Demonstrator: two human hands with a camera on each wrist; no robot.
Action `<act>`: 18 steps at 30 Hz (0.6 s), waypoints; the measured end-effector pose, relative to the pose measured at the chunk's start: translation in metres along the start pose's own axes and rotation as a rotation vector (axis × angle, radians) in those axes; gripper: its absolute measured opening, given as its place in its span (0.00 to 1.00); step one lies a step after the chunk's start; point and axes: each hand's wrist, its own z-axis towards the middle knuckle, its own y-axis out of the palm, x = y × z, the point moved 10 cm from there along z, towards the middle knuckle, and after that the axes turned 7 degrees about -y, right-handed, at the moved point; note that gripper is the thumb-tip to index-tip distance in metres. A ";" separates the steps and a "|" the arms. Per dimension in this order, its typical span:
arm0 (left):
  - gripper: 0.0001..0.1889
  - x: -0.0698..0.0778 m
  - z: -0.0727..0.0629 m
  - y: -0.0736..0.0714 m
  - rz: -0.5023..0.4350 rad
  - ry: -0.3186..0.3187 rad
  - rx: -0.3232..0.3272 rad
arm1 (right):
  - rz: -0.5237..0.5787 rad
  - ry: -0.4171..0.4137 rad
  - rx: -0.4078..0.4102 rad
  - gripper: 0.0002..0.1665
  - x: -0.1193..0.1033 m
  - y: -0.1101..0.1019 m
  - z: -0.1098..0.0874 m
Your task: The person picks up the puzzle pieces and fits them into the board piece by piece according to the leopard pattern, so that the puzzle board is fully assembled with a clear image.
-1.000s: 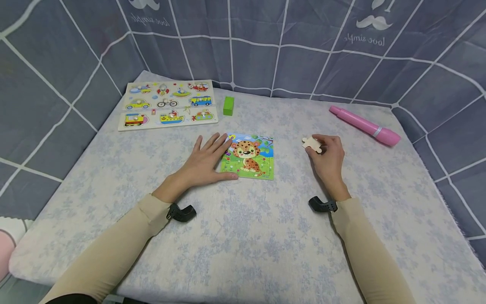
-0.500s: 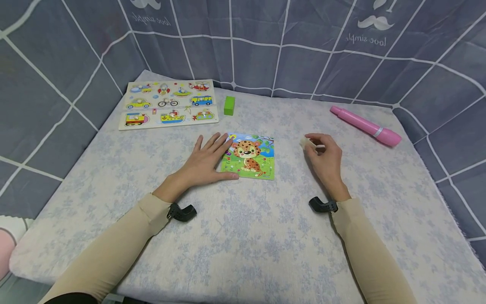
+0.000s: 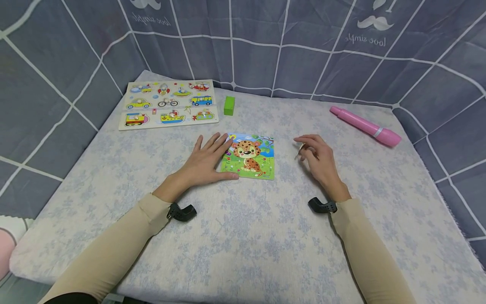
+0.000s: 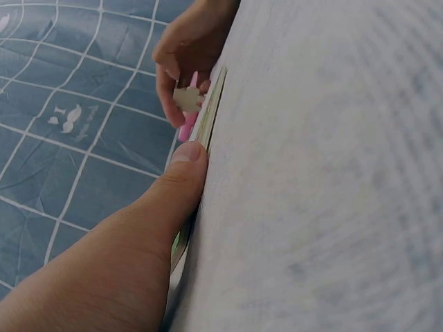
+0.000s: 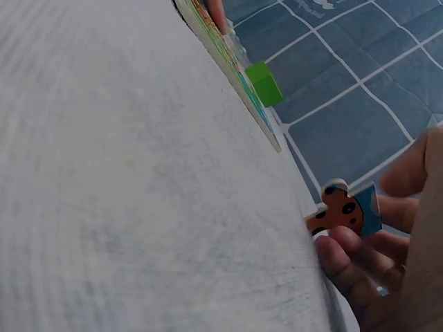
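Note:
My left hand point(image 3: 203, 166) rests with fingers spread on the left part of a square leopard jigsaw puzzle point(image 3: 250, 158). Its thumb point(image 4: 181, 169) lies along the near edge in the left wrist view. To the right of the puzzle, my right hand point(image 3: 322, 162) holds a jigsaw piece point(image 5: 344, 213) by the fingers, close over the table. The piece is orange with black spots and has a blue corner. Its plain pale back point(image 4: 187, 100) shows in the left wrist view, while in the head view it stands nearly edge-on and is partly hidden by the fingers.
A wooden peg puzzle board point(image 3: 168, 104) with vehicle pictures lies at the back left. Beside it stands a green block point(image 3: 229, 106). A pink tube-shaped object point(image 3: 364, 126) lies at the back right. Grey checked cloth point(image 3: 254, 46) hangs behind the table.
The jigsaw piece has been turned in the right hand from lying flat, pale back up, to nearly edge-on. The right hand has shifted slightly left; the left hand stays put.

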 end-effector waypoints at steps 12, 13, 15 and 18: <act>0.60 0.000 0.000 -0.001 0.003 -0.001 -0.005 | -0.034 -0.056 0.038 0.16 -0.004 -0.001 0.001; 0.60 0.000 -0.001 -0.002 0.002 -0.001 -0.004 | -0.029 -0.056 0.049 0.15 -0.005 -0.002 0.002; 0.60 0.000 -0.001 -0.002 -0.001 -0.001 -0.004 | -0.031 -0.040 0.074 0.14 -0.006 -0.005 0.003; 0.60 0.000 -0.001 -0.001 -0.004 0.003 -0.007 | -0.030 0.004 0.091 0.12 -0.008 -0.007 0.006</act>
